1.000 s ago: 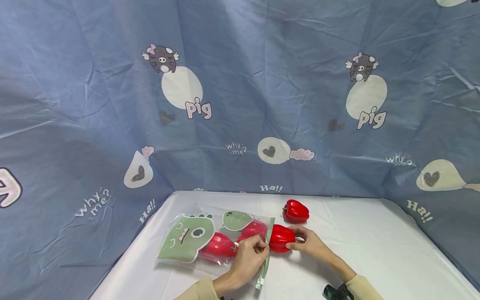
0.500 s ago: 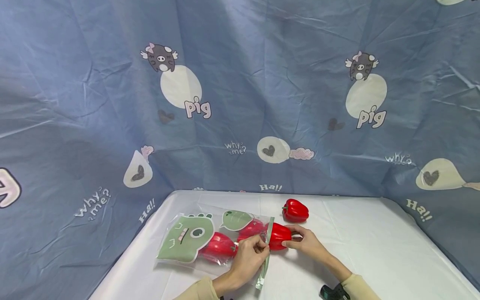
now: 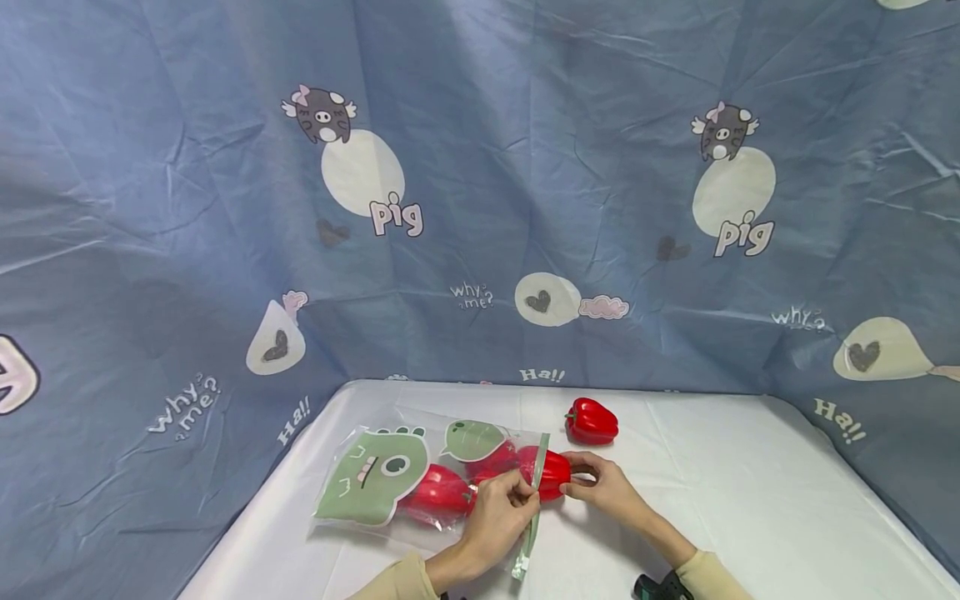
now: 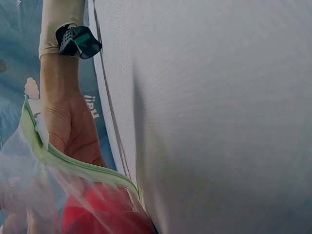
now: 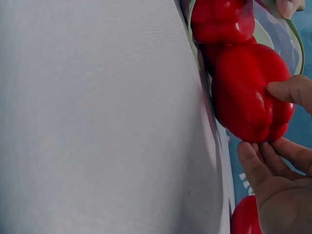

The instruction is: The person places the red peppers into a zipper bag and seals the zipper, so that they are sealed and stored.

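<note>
A clear zip bag (image 3: 360, 492) with a green dinosaur print lies on its side, its green-rimmed mouth facing right. Inside are several red bell peppers (image 3: 438, 493), seen through the plastic. My left hand (image 3: 497, 518) pinches the bag's edge at the mouth between thumb and fingers. With thumb and fingers, my right hand (image 3: 611, 490) grips another red bell pepper (image 5: 248, 92), which is partly inside the mouth. In the left wrist view, the green rim (image 4: 92, 169) curves in front of the right hand and a red pepper (image 4: 105, 209).
One loose red bell pepper (image 3: 592, 422) sits farther back on the white-covered table (image 3: 720, 475), beyond my right hand. A blue printed curtain (image 3: 480, 208) hangs behind the table. A dark device (image 3: 662, 587) is strapped at the right wrist.
My right hand has moved left, pushing the gripped bell pepper deeper into the bag's mouth. The left hand keeps its hold on the edge, and the loose pepper has stayed put.
</note>
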Action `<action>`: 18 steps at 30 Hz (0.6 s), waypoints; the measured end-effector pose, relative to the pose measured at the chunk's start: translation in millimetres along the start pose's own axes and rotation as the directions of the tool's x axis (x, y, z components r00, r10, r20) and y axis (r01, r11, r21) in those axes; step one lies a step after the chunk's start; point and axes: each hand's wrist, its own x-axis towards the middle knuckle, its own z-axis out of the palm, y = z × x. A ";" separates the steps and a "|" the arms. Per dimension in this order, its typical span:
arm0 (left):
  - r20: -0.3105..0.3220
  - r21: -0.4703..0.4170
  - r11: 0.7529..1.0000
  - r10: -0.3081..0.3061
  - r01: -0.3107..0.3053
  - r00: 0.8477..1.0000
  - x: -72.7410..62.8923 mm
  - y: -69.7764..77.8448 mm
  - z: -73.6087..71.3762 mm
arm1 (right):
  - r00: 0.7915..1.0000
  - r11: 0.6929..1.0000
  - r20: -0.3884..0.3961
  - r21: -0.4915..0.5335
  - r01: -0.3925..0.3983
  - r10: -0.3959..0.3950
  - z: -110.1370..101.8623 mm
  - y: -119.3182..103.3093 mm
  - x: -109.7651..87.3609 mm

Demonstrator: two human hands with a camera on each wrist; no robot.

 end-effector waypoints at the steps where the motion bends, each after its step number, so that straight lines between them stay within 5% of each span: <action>1: 0.000 0.000 1.000 -0.001 0.001 1.000 0.0 0.1 0.0 | 1.000 1.000 -0.001 -0.001 0.002 -0.002 0.4 -0.9 0.0; 18: 0.015 -0.012 1.000 -0.011 0.011 1.000 0.0 -0.2 -0.3 | 0.999 0.999 0.015 -0.016 0.048 -0.047 2.0 3.5 1.5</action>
